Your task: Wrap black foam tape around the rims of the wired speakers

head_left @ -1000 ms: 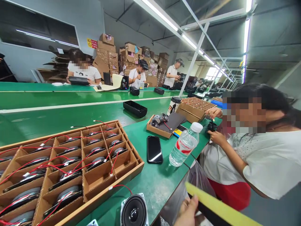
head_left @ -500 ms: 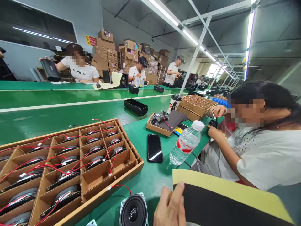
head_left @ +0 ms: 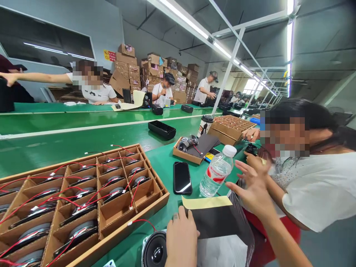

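My left hand (head_left: 180,241) grips the left edge of a black foam sheet (head_left: 214,218) with a yellow backing strip along its far edge. Just beyond that sheet, my right hand (head_left: 250,193) is raised with its fingers spread, holding nothing. A round black loudspeaker (head_left: 154,249) with a metal frame lies under my left hand's side, partly hidden. To its left stands a cardboard divider tray (head_left: 119,231) holding several loudspeakers with red and black leads.
A phone (head_left: 182,178) and a water bottle (head_left: 217,172) stand on the green workbench (head_left: 158,167) ahead. Beyond are a small box of speaker parts (head_left: 186,154) and a brown tray (head_left: 228,129). A co-worker (head_left: 306,185) at right handles a small black part. Others sit across the bench.
The black foam sheet has moved lower and farther from the camera, now lying flatter. My left hand has shifted onto its left edge, and my right hand has come up from the lower right.
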Demonstrator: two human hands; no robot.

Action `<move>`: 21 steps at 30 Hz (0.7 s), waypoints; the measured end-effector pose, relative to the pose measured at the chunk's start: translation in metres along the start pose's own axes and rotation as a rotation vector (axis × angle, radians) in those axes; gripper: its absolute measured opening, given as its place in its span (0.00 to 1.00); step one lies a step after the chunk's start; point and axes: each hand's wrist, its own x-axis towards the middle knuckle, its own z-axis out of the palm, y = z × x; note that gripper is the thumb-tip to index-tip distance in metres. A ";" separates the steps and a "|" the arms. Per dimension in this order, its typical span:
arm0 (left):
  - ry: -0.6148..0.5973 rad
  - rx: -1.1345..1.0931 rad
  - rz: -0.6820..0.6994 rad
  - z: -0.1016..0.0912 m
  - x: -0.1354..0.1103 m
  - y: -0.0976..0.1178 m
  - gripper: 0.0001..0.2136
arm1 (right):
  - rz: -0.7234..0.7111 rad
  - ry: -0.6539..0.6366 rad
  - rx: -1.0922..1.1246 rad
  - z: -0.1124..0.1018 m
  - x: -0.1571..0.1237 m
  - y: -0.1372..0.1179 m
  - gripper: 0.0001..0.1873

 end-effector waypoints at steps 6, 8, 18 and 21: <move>-0.058 -0.036 0.128 0.002 0.001 -0.007 0.33 | 0.131 -0.014 0.295 0.054 0.023 -0.004 0.65; -0.143 -0.066 0.152 0.007 0.003 -0.008 0.33 | 0.152 0.008 0.314 0.054 0.023 -0.006 0.67; -0.225 -0.035 0.061 0.027 0.008 0.007 0.27 | 0.087 0.023 0.366 0.044 0.019 -0.027 0.67; -0.212 -0.082 0.075 0.017 0.006 0.008 0.24 | 0.086 -0.023 0.317 0.046 0.009 -0.021 0.65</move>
